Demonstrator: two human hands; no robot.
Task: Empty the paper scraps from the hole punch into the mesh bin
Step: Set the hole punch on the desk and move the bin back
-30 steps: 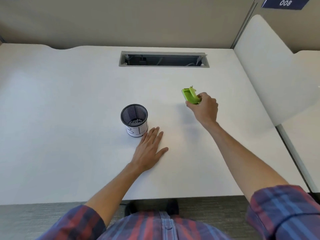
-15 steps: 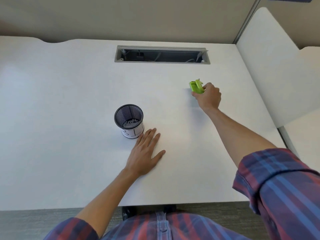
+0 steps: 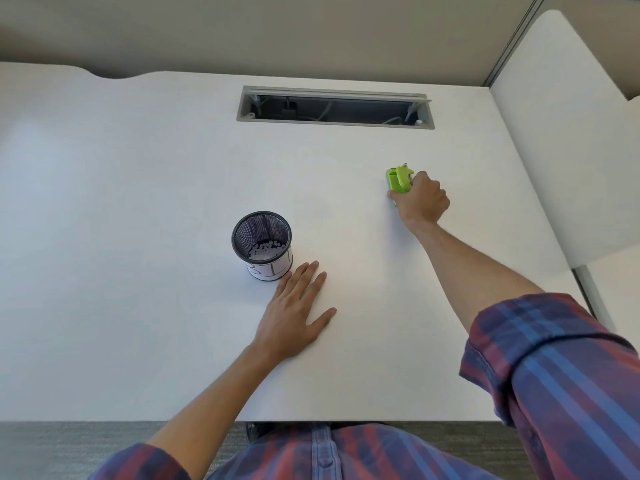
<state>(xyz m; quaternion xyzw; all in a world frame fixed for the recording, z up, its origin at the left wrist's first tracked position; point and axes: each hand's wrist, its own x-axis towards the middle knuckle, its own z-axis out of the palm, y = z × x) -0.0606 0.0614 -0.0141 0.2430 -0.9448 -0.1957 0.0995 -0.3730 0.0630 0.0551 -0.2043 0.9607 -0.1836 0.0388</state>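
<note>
A lime-green hole punch (image 3: 398, 180) is at the right of the white desk (image 3: 138, 202), low against the surface, with my right hand (image 3: 420, 202) closed around its near end. The black mesh bin (image 3: 262, 244), wrapped in a white label, stands upright left of centre with small white paper dots lying in its bottom. My left hand (image 3: 294, 315) lies flat on the desk, palm down, fingers spread, its fingertips just beside the bin's base.
A grey-framed cable slot (image 3: 334, 109) with wires inside opens at the back of the desk. A white divider panel (image 3: 561, 140) rises along the right side. The desk's front edge runs just above my plaid shirt.
My right hand has carried the hole punch away from the bin, farther back and to the right, and lowered it toward the desk. The left hand and the bin have stayed put.
</note>
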